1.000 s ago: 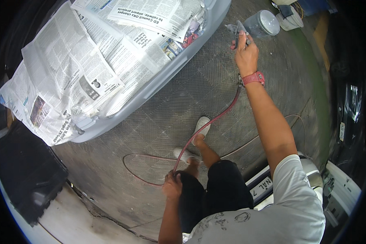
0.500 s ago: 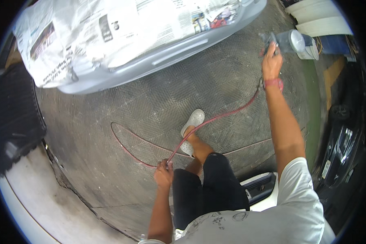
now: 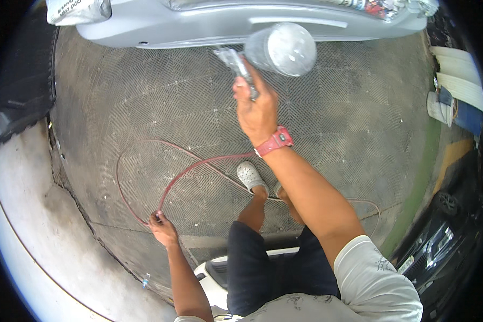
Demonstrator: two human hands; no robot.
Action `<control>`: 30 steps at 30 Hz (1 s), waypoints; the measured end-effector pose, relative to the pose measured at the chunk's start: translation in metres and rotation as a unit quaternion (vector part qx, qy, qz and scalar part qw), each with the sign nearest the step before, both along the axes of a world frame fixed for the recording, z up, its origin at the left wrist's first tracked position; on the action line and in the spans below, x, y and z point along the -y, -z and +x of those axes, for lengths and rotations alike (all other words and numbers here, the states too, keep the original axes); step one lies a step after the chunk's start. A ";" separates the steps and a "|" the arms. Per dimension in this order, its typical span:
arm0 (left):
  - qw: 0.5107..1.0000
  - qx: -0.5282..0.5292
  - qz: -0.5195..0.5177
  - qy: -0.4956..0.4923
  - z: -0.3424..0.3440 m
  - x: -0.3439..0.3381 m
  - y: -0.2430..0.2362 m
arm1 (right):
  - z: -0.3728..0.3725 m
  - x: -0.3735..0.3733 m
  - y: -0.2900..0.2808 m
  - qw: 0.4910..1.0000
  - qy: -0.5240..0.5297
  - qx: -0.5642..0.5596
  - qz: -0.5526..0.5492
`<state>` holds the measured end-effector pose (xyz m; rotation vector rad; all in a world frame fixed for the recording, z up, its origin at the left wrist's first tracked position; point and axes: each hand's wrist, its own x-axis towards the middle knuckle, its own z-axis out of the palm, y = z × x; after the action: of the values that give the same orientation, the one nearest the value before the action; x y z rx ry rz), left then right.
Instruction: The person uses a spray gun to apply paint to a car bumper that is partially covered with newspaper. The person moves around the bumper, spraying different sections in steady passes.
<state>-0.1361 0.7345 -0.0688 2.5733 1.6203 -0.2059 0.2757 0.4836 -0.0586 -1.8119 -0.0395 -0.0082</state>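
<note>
A sheet of newspaper masking [image 3: 78, 9] hangs over the grey car body at the top left, pale grey-white with dark print, crumpled at its lower edge. At the top right, a strip of colourful printed paper [image 3: 378, 6] in red, blue and white lies along the same body's upper edge. No screens or signs show.

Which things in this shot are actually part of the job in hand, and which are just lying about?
In use:
- right hand gripping the metal spray gun with its clear round cup
- left hand holding the thin red hose
- pale grey car panel

Lying about:
- white buckets at right
- black car, lower right
</note>
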 end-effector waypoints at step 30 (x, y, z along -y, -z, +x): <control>0.908 0.153 -0.116 0.373 0.299 0.143 0.159 | 0.106 0.366 0.163 0.904 0.391 0.170 -0.019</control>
<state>0.1629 0.5910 -0.2280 2.7125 0.4255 -0.0321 0.3821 0.1181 -0.2217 -1.7349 0.4441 -0.8989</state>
